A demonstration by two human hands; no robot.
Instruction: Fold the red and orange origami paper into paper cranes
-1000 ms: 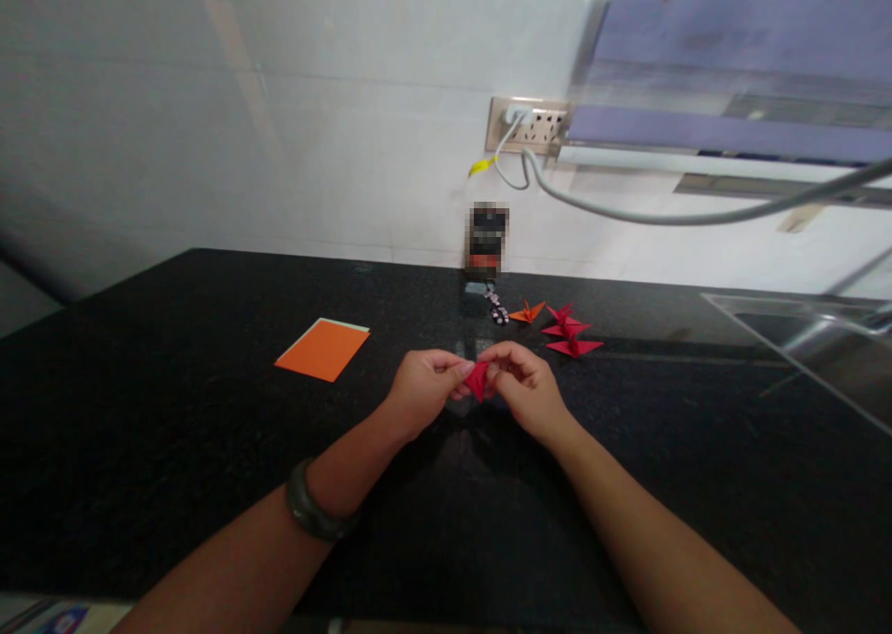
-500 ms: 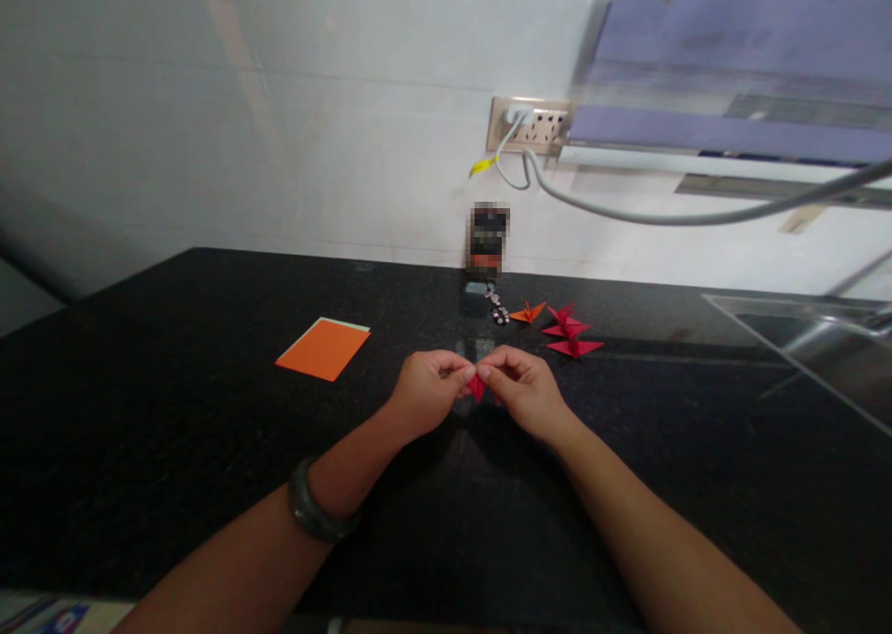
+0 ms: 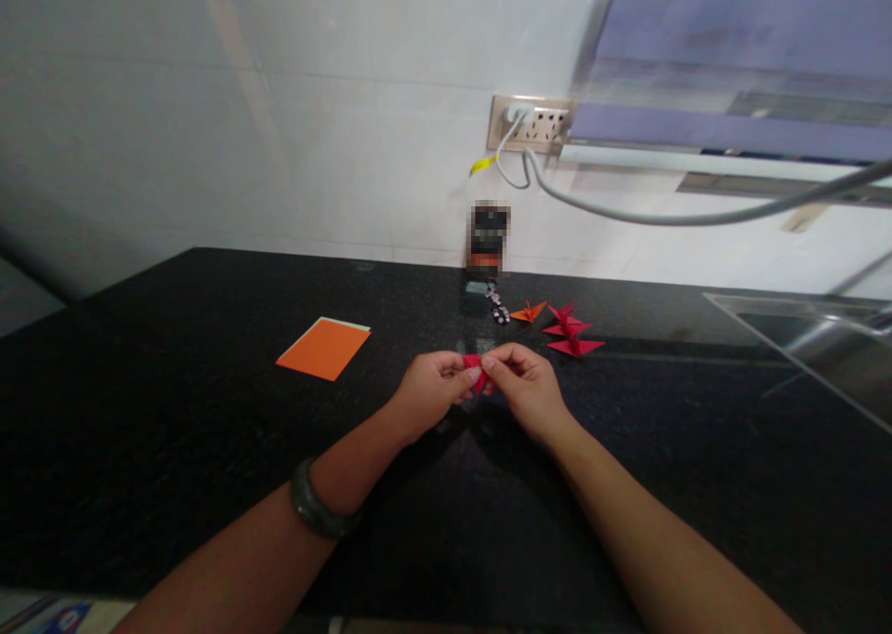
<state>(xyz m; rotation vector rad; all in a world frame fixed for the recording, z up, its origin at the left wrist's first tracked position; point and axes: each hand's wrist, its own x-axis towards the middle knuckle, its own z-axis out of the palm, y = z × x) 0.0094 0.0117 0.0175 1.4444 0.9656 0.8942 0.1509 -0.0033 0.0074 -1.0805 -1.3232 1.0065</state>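
Observation:
A small piece of folded red paper [image 3: 477, 381] is pinched between my two hands above the dark countertop. My left hand [image 3: 438, 385] grips its left side, thumb on top and fingers curled behind. On the other side my right hand [image 3: 522, 380] pinches the paper between thumb and fingertips. Much of the folded shape is hidden by the fingers. Beyond my right hand sit red paper cranes [image 3: 575, 347] in a close group, with an orange paper crane [image 3: 529, 312] to their left.
Orange paper sheets [image 3: 324, 350], with a pale one underneath, lie left of my hands. A pixelated dark box [image 3: 489, 239] stands against the wall, a beaded strand [image 3: 499, 310] before it. The sink [image 3: 822, 355] is at the right. A grey cable [image 3: 662, 217] runs from a wall socket [image 3: 530, 125].
The red paper has shifted in my fingers, and more of it shows above my left thumb. My right hand has moved slightly right.

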